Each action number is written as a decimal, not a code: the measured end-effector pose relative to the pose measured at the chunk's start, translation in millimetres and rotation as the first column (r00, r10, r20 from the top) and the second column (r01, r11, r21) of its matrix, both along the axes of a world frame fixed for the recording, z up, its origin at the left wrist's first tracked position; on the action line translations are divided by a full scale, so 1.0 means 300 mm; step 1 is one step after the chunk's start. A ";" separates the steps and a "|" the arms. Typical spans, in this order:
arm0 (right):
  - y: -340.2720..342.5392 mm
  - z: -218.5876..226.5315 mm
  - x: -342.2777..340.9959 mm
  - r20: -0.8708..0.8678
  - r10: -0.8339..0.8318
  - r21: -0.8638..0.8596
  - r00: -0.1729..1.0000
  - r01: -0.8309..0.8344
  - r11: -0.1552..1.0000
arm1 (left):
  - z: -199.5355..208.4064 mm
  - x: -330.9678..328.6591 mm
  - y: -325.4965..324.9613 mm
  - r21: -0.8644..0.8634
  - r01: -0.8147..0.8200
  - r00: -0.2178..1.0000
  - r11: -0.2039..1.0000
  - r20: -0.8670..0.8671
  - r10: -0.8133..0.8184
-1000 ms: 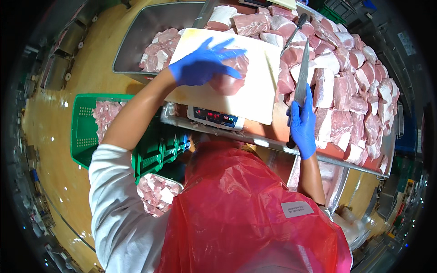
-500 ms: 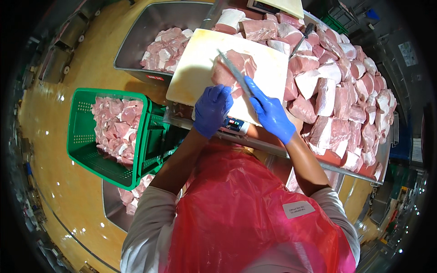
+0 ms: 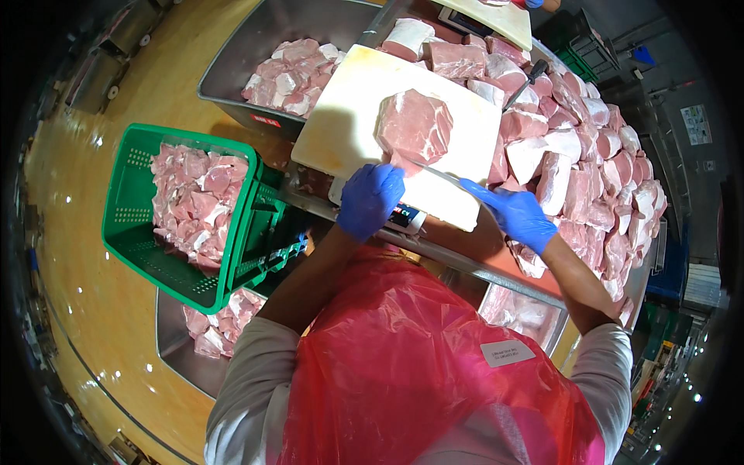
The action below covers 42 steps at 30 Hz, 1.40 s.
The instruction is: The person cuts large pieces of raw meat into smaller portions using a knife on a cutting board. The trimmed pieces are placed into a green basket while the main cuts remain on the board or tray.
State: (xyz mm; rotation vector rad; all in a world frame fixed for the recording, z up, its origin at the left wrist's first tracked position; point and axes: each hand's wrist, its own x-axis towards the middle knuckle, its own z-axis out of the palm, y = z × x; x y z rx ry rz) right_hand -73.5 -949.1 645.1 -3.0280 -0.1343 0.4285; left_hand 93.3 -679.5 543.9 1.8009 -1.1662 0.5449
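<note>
A pale pink pork slice [image 3: 416, 128] lies flat on the white cutting board [image 3: 333, 116]. My left hand [image 3: 370, 200], in a blue glove, is closed at the board's near edge, with its fingers pinching the slice's narrow near end. My right hand [image 3: 518, 215], also blue-gloved, is wrapped around a knife handle that it mostly hides. Its knife blade [image 3: 440, 173] points left across the board, and the tip reaches the slice's near end beside my left fingers. Partly under the board sits a scale with a lit display [image 3: 404, 216].
Large pork chunks [image 3: 570, 155] are heaped on the table to the right, with another knife [image 3: 527, 81] lying on them. A green crate [image 3: 124, 225] of meat pieces stands left, a grey metal bin [image 3: 225, 85] behind it. At the far edge, a co-worker's blue glove [image 3: 533, 3] shows.
My right hand has drawn the knife right and nearer, off the slice's middle to its near end. The slice now lies more fully exposed. A co-worker's glove has appeared at the far edge.
</note>
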 end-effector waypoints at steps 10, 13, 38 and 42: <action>0.071 -0.035 0.142 0.366 -0.129 0.317 0.921 0.007 0.948 | 0.112 -0.050 -0.120 -0.050 -0.295 0.632 0.954 -0.759 0.156; 0.200 -0.027 0.262 0.387 -0.098 0.364 0.917 -0.054 0.930 | 0.055 -0.044 -0.150 -0.045 -0.322 0.680 0.946 -0.706 0.198; 0.014 -0.077 0.016 0.304 -0.573 0.613 0.761 0.305 0.729 | 0.105 0.324 0.985 0.515 -0.630 0.595 0.581 -0.162 0.788; 0.016 -0.077 0.107 0.016 -0.762 0.879 0.647 0.355 0.320 | 0.380 0.400 0.775 0.267 -0.641 0.682 0.719 -0.230 0.694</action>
